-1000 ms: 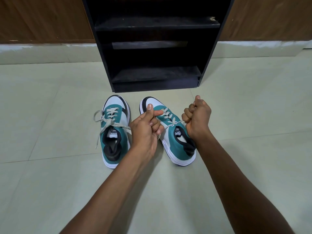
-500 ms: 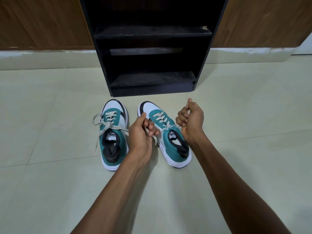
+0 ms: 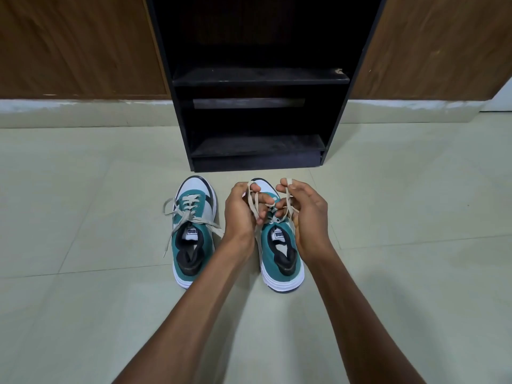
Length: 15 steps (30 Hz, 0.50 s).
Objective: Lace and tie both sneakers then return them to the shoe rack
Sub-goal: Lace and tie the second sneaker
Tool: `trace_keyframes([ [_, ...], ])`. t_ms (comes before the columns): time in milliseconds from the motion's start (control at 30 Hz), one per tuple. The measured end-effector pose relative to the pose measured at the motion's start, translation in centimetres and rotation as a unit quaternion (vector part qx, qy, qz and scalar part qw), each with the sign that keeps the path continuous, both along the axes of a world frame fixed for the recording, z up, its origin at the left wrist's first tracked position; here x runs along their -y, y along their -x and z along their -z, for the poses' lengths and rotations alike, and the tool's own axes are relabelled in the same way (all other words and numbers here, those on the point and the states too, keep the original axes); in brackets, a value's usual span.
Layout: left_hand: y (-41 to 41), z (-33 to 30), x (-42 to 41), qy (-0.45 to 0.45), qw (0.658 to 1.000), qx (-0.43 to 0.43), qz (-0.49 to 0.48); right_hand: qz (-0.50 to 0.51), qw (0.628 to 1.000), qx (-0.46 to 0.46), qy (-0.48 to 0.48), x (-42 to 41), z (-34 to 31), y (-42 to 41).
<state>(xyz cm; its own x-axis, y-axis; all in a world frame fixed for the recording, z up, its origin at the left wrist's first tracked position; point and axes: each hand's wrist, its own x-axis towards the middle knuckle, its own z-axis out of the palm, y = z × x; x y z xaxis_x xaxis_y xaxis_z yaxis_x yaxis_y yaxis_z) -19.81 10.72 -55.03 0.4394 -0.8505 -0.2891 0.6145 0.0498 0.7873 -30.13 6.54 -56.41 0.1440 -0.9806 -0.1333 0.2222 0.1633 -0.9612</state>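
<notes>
Head view: hands (image 3: pixel 273 214) hide right sneaker's (image 3: pixel 282 256) laces.

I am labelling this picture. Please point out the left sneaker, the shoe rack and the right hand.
left sneaker (image 3: pixel 194 234): head view, on its teal upper beside the tongue.
shoe rack (image 3: pixel 257 79): head view, on the front edge of a shelf.
right hand (image 3: pixel 310 214): head view, on its back.

Teal-white sneakers (image 3: pixel 194 239), black shoe rack (image 3: pixel 257 79)

Teal-white sneakers (image 3: pixel 194 234) before black rack (image 3: pixel 257 79)
</notes>
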Motion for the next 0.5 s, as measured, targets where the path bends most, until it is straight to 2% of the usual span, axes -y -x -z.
trace_keyframes([
  [133, 0.3, 0.1, -0.1, 0.024, 0.999, 0.039, -0.001, -0.012, 0.997, -0.067, 0.021, 0.1, 0.1, 0.0],
  [233, 0.5, 0.6, -0.4, 0.021, 0.995, 0.102, 0.001, -0.014, 0.994, -0.095, 0.048, 0.2, 0.3, 0.1],
  [500, 0.6, 1.0, -0.4, 0.034, 0.989, 0.143, -0.012, -0.007, 1.0, -0.014, 0.027, 0.1, 0.5, 0.5],
])
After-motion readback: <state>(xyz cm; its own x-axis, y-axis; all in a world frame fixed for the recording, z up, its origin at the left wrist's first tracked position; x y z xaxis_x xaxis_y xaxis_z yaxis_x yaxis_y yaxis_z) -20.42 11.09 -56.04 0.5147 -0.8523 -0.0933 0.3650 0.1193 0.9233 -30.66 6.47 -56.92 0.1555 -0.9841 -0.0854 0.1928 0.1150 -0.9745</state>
